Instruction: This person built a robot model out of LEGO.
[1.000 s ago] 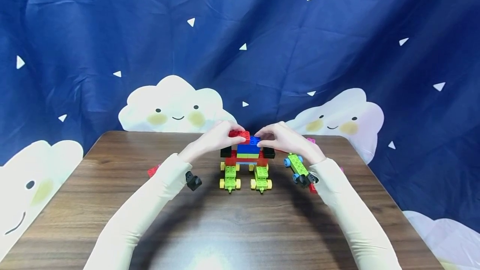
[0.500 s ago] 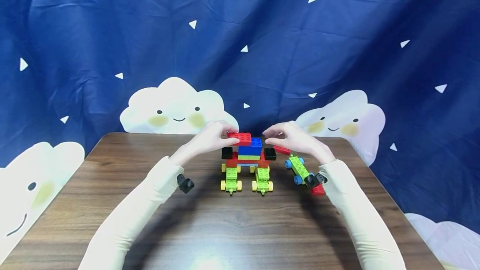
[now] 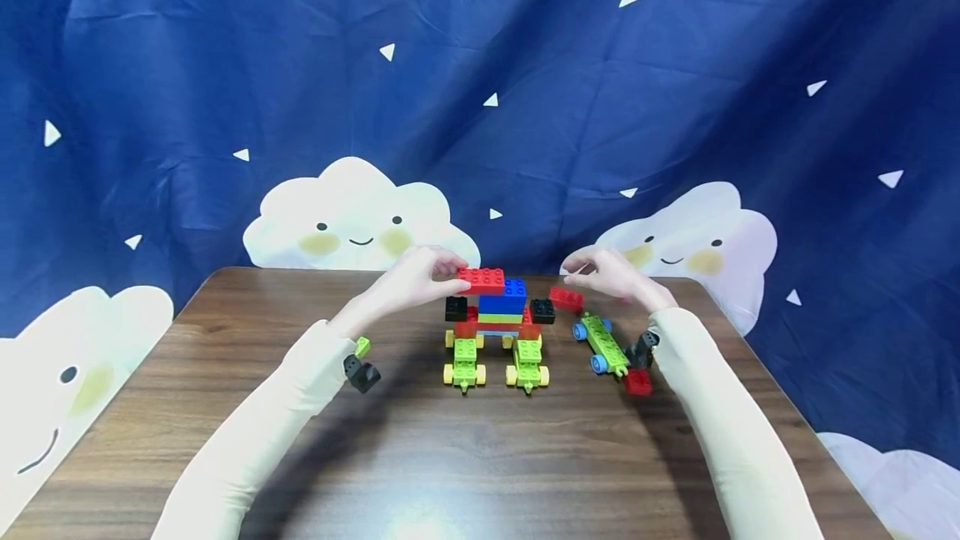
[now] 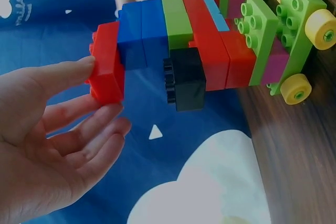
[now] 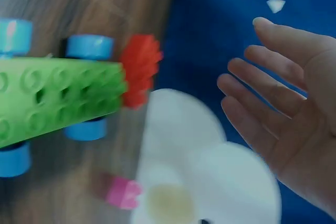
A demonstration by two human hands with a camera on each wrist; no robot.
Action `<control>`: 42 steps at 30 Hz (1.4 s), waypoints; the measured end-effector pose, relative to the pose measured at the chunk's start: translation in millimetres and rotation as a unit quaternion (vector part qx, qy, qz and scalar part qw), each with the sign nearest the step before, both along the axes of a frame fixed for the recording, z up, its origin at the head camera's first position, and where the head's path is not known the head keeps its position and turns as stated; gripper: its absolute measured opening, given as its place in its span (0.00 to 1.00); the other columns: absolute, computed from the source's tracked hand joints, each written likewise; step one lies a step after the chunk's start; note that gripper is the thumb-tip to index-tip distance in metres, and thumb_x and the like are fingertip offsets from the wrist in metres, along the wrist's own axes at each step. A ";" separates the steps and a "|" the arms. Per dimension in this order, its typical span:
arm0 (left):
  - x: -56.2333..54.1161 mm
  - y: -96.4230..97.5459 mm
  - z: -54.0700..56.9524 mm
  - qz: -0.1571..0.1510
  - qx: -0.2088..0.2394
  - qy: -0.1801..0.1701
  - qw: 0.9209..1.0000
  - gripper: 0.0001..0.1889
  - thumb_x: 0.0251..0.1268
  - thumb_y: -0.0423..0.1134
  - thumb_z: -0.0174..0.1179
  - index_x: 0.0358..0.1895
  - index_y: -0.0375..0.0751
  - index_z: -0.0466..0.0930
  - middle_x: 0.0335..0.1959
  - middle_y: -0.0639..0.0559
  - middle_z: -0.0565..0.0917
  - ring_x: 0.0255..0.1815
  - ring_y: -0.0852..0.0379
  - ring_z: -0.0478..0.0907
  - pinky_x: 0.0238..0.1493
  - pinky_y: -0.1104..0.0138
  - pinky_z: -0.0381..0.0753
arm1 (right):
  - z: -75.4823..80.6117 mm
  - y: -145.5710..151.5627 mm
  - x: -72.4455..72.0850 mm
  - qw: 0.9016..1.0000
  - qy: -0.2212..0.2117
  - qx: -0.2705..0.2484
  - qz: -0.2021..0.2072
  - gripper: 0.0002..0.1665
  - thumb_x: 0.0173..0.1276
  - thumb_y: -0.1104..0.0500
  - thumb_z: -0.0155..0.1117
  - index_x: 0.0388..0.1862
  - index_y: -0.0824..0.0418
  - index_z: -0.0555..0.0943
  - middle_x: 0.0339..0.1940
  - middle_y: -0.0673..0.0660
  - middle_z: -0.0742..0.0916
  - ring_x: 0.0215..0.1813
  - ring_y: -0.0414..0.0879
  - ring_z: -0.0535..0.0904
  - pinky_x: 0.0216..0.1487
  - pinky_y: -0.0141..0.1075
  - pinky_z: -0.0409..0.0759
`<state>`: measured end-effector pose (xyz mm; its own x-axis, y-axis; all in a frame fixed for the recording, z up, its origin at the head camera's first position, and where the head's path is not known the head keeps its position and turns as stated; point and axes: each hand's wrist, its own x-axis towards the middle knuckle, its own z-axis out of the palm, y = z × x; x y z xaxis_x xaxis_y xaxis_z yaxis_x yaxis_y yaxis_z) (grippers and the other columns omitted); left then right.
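Observation:
A block figure stands mid-table on two lime wheeled bases (image 3: 465, 363) with yellow wheels. Its body stacks red, lime and blue bricks (image 3: 502, 304), with a black brick (image 3: 456, 308) jutting out on each side. My left hand (image 3: 416, 279) pinches a long red brick (image 3: 483, 280) between thumb and fingers. That brick sits at the top blue brick, overhanging to the left; whether it is pressed down fully I cannot tell. My right hand (image 3: 611, 273) holds nothing, its fingers loosely extended above a loose red brick (image 3: 566, 299) near the table's back edge.
Right of the figure lies a lime wheeled base (image 3: 603, 344) with blue wheels, beside another red brick (image 3: 638, 382). A pink brick (image 5: 124, 192) shows in the right wrist view. A small lime brick (image 3: 363, 347) peeks out by the left wrist. A blue cloth hangs behind.
My right hand has left the blue bricks and moved right, over the loose red brick. My left hand has shifted slightly left, still holding the long red brick at the top.

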<state>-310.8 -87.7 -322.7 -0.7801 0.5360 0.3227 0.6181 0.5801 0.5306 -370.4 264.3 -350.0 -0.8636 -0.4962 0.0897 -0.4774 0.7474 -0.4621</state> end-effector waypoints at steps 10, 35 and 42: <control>3.9 3.5 -2.6 -0.009 0.009 -0.011 1.000 0.17 0.62 0.39 0.67 0.52 0.34 0.84 0.44 0.42 0.89 0.44 0.50 0.87 0.54 0.59 0.85 | -38.8 14.5 -19.8 0.992 -0.071 0.094 -0.037 0.28 0.69 0.56 0.64 0.61 0.73 0.76 0.60 0.71 0.82 0.62 0.64 0.78 0.64 0.55 0.75; 4.3 2.1 -3.9 -0.002 0.011 -0.007 1.000 0.17 0.62 0.39 0.68 0.52 0.36 0.85 0.44 0.44 0.90 0.44 0.51 0.87 0.54 0.59 0.85 | -39.7 14.6 -17.9 0.996 -0.040 0.062 -0.053 0.21 0.66 0.60 0.66 0.55 0.70 0.81 0.50 0.68 0.87 0.52 0.58 0.84 0.56 0.52 0.80; 2.5 -5.2 -4.1 0.009 0.005 0.000 1.000 0.17 0.62 0.40 0.68 0.52 0.37 0.85 0.44 0.45 0.90 0.43 0.52 0.87 0.53 0.59 0.85 | -7.1 -4.7 -1.4 0.998 0.049 0.044 0.004 0.16 0.63 0.60 0.70 0.48 0.65 0.85 0.43 0.61 0.90 0.45 0.53 0.86 0.52 0.51 0.82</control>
